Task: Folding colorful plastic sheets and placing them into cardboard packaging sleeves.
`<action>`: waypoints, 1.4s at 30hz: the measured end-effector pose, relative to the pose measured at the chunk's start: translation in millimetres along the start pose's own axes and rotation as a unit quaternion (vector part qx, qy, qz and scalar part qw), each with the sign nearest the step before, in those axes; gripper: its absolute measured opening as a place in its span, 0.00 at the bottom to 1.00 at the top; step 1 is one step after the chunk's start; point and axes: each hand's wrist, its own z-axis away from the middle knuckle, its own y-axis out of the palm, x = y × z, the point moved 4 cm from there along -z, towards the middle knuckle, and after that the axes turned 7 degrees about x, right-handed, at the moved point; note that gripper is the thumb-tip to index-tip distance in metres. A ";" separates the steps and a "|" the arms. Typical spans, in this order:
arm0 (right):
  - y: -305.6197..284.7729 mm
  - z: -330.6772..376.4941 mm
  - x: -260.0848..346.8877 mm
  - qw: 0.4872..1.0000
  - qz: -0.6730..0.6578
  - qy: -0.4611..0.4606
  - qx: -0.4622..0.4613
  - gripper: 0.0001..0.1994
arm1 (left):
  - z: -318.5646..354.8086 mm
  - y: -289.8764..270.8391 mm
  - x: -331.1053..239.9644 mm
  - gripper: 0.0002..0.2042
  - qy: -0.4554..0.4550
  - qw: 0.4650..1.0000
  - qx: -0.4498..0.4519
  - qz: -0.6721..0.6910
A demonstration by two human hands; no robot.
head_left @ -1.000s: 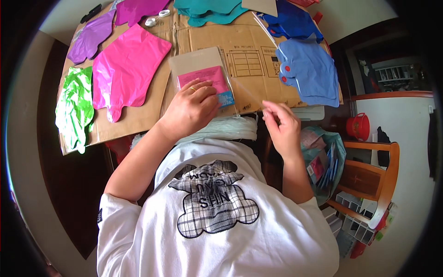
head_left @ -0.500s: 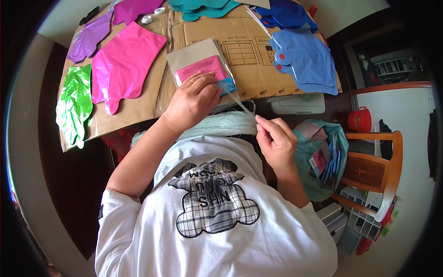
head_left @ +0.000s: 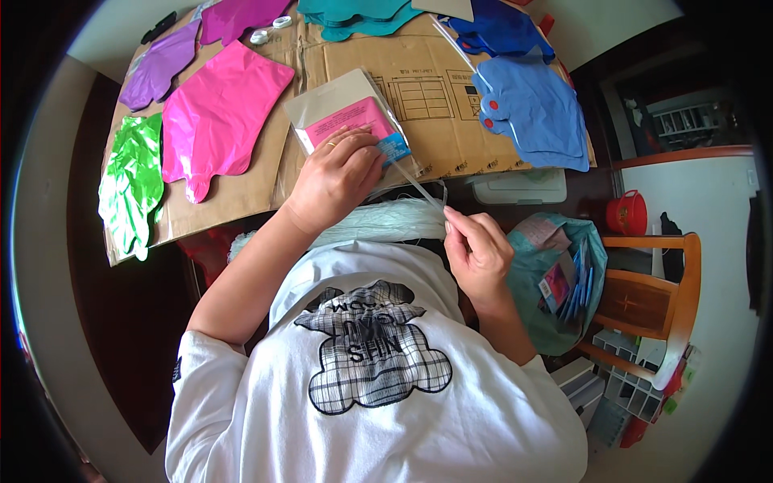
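My left hand (head_left: 336, 179) presses down on a clear flat packet (head_left: 348, 119) with a pink card and a blue corner, lying on a sheet of brown cardboard (head_left: 419, 88). My right hand (head_left: 477, 251) is near my chest and pinches the end of a thin clear straw (head_left: 420, 185) that runs up to the packet's blue corner. A bundle of pale strands (head_left: 378, 225) lies between my hands, just below the cardboard's edge.
Flat foil balloons lie on the cardboard: green (head_left: 130, 181), pink (head_left: 217, 117), purple (head_left: 157, 68), teal (head_left: 354, 12) and blue (head_left: 531, 109). At the right are a white box (head_left: 519, 187), a teal bag (head_left: 555, 278), a red bucket (head_left: 626, 213) and a wooden chair (head_left: 656, 302).
My right hand has drawn back toward my body, pulling the clear straw out from the packet. My left hand has stayed pressed on the packet.
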 end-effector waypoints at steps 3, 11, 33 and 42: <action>5.5 -2.9 -2.8 1.000 0.017 -0.020 0.006 0.16 | -0.5 0.4 -1.5 0.07 -0.008 1.000 0.000 -0.005; 23.7 -26.2 6.0 0.996 0.083 0.021 0.012 0.12 | -0.1 4.9 -1.7 0.08 0.008 1.000 -0.004 -0.006; 46.6 -88.3 -9.2 0.982 0.137 -0.041 0.123 0.11 | 2.6 14.6 9.7 0.07 -0.061 0.996 0.044 0.044; 55.1 -74.7 -26.1 0.971 0.153 -0.159 0.091 0.09 | 1.6 15.1 9.6 0.08 -0.062 0.996 0.054 0.042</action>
